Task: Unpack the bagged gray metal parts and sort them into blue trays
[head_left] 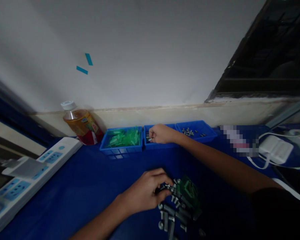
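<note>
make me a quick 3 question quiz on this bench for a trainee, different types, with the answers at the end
1. Which hand is at the middle bin?
2. True or false: both hands are at bins.
3. What shows in the left bin? A) cables B) green pieces C) screws

Key:
1. The right hand.
2. False; the left hand is at the metal parts in front of the bins.
3. B, green pieces.
</note>
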Tool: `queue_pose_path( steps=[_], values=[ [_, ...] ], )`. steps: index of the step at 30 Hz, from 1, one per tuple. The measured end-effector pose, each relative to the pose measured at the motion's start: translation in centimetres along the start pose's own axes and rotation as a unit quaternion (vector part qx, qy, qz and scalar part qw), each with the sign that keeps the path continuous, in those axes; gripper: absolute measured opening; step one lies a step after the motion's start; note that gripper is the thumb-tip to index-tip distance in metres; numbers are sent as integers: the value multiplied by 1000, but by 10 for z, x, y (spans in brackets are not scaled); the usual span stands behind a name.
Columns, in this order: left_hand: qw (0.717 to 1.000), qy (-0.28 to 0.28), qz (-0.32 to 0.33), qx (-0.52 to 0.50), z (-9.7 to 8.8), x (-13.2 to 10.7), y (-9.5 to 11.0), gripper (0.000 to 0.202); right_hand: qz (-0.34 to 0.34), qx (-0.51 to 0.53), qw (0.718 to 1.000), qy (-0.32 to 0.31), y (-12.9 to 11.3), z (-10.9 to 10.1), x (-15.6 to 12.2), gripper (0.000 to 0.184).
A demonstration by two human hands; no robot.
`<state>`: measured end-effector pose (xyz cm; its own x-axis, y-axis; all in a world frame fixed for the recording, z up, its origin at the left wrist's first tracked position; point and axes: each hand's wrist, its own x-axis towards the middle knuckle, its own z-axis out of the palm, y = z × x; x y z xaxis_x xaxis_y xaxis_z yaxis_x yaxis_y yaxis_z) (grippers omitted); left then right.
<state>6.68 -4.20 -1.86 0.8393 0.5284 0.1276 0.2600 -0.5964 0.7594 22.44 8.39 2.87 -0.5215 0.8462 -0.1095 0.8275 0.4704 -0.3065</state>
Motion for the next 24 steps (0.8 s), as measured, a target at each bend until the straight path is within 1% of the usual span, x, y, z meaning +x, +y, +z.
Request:
queue_pose_path(
  steps=[3,5,7,9,10,11,13,15,16,17,18,20,22,24],
  values=[
    [1000,12,-1,-3,1,0,-2,16,-4,-69,997,-40,-7,-2,8,13],
    [1000,16,3,-3,1,0,-2,16,11,-100,993,-65,-10,-5,11,14],
    [1000,21,8,-8,1,0,-2,17,23,-115,990,-74,-12,-8,13,16],
    [999,25,12,-20,2,0,-1,17,16,-107,992,-58,-11,-11,11,18],
    [999,30,12,-30,2,0,-1,17,5,-90,995,-34,-11,-12,7,18],
    [998,39,10,-42,2,0,-1,16,-6,-63,998,4,-11,-12,1,16],
    [994,74,-13,-75,2,1,-4,13,-19,8,993,118,-15,-7,-19,15],
    [981,132,-59,-126,2,3,-9,12,-14,75,964,256,-24,6,-51,16],
    [971,160,-83,-159,2,4,-11,14,-17,98,949,300,-29,17,-70,16],
    [958,183,-104,-195,1,4,-14,16,-20,112,940,322,-34,28,-90,16],
    [946,195,-119,-230,1,5,-16,19,-29,111,938,327,-38,41,-109,13],
    [930,196,-129,-283,0,7,-18,23,-36,73,945,316,-46,64,-143,6],
    [927,179,-125,-305,0,7,-18,26,-19,40,950,308,-51,81,-165,12],
    [931,157,-120,-307,1,7,-16,28,1,13,948,318,-55,90,-175,19]
  ],
)
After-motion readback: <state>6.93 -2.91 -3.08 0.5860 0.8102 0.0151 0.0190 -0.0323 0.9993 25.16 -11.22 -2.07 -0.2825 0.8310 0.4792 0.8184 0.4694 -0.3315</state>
